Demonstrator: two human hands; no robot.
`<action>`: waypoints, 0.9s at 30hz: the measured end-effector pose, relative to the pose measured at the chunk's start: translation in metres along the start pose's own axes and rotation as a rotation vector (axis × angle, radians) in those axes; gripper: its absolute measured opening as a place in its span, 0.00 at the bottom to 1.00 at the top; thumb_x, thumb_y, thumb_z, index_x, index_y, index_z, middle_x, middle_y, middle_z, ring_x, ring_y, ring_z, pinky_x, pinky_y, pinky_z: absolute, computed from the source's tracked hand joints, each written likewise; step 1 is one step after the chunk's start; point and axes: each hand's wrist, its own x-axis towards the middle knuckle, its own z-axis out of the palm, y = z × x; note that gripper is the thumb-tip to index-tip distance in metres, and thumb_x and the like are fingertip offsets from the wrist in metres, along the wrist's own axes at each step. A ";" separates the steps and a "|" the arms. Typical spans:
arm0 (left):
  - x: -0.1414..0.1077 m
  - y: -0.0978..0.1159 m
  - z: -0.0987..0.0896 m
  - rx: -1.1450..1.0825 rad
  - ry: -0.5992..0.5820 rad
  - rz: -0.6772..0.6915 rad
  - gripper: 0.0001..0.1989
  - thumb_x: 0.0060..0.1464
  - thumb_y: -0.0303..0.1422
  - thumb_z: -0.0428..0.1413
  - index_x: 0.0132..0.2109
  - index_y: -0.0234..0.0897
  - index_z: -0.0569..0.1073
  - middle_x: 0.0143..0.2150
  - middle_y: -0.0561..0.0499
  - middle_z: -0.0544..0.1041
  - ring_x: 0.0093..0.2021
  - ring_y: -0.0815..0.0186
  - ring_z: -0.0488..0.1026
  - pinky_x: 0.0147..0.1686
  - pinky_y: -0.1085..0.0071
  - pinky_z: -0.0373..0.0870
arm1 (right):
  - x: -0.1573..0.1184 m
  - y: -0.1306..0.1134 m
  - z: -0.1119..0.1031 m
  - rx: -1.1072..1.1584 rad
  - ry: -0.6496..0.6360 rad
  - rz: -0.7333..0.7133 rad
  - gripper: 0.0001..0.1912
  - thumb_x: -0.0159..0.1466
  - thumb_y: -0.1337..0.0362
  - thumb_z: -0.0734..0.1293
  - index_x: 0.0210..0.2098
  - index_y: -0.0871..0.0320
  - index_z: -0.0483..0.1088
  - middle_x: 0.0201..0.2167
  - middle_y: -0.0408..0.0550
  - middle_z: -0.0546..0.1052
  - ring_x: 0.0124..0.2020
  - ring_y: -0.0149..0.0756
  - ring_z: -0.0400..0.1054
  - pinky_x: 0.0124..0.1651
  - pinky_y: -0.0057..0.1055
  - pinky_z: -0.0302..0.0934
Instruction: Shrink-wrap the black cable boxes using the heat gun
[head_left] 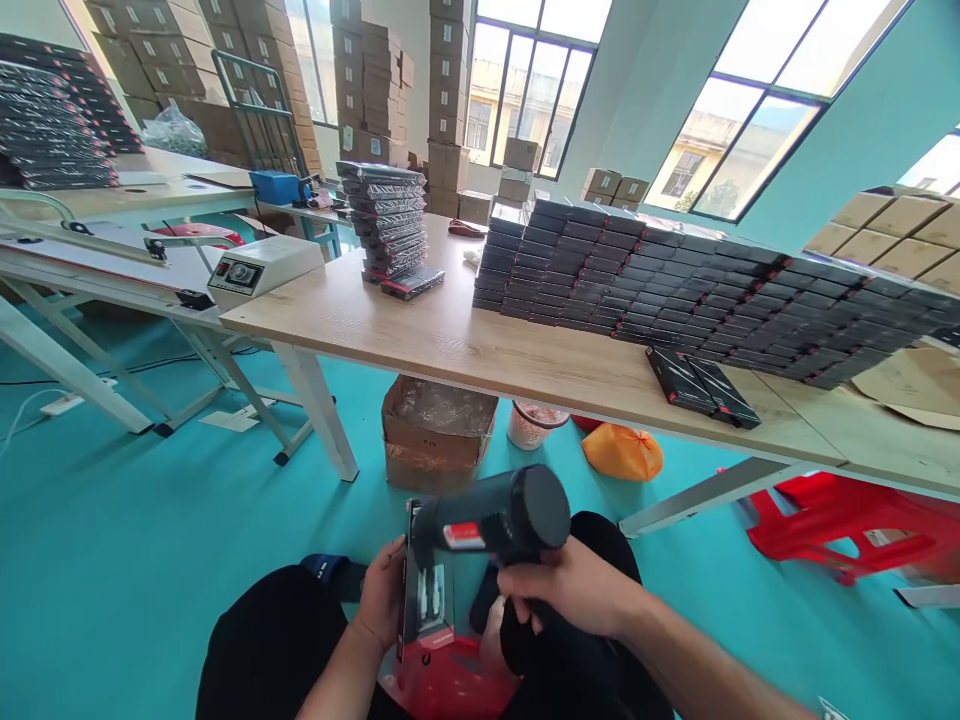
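My right hand [574,585] is wrapped round the grip of a black heat gun [491,512] with a red and white label. Its nozzle points left, just over the upper part of a slim black box [431,610]. That box stands tilted between my knees, gripped at its left side by my left hand [381,598]. White items show on the box's face, and a reddish band runs along its lower end. The heat gun hides part of the box. Below it is a red plastic surface [457,685].
A wooden table [450,335] stretches ahead, bearing a long stack of black boxes [675,280], a pile of film-wrapped boxes [390,225] and two loose boxes [701,385]. Underneath stand a carton [439,455] and a bin [532,430]. A sealing machine [266,270] is at left, a red stool [847,520] at right.
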 end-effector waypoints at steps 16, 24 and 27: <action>-0.005 0.010 0.006 -0.054 -0.056 -0.068 0.07 0.52 0.30 0.57 0.37 0.35 0.80 0.30 0.46 0.84 0.39 0.49 0.83 0.43 0.55 0.79 | -0.005 0.025 -0.029 0.017 -0.084 0.098 0.04 0.51 0.65 0.69 0.27 0.58 0.71 0.18 0.38 0.71 0.18 0.29 0.63 0.22 0.27 0.59; 0.000 0.019 0.009 -0.034 -0.017 -0.058 0.18 0.60 0.37 0.51 0.47 0.30 0.79 0.34 0.42 0.84 0.38 0.51 0.83 0.41 0.57 0.78 | -0.031 0.064 -0.014 0.210 0.015 0.140 0.07 0.52 0.62 0.69 0.28 0.60 0.73 0.20 0.40 0.72 0.20 0.30 0.64 0.23 0.27 0.60; 0.003 0.021 0.011 -0.055 0.049 -0.033 0.21 0.61 0.42 0.51 0.49 0.29 0.78 0.37 0.39 0.83 0.34 0.52 0.82 0.36 0.57 0.78 | -0.033 0.070 -0.002 0.317 0.048 0.164 0.09 0.51 0.61 0.70 0.28 0.61 0.75 0.22 0.42 0.73 0.22 0.30 0.65 0.25 0.28 0.59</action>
